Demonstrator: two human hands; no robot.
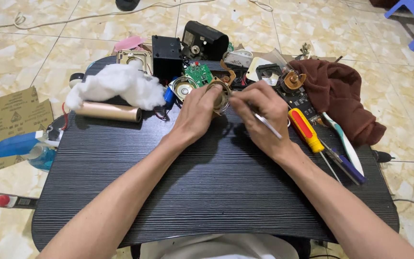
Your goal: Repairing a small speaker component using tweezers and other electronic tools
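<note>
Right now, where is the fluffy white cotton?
In the head view, the white cotton lies on the black table's far left, just above the tan roll.

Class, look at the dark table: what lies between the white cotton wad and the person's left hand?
In the head view, a small round speaker with a blue part beside it lies between the cotton wad and the left hand.

Both hands close together, fingers curled in pinching grips — left (198, 111), right (259, 112) — bare forearms outstretched.

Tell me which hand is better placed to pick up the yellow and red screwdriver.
Right hand, probably: the screwdriver lies just beside it, though it holds a thin white tool. The left hand grips the round speaker part.
</note>
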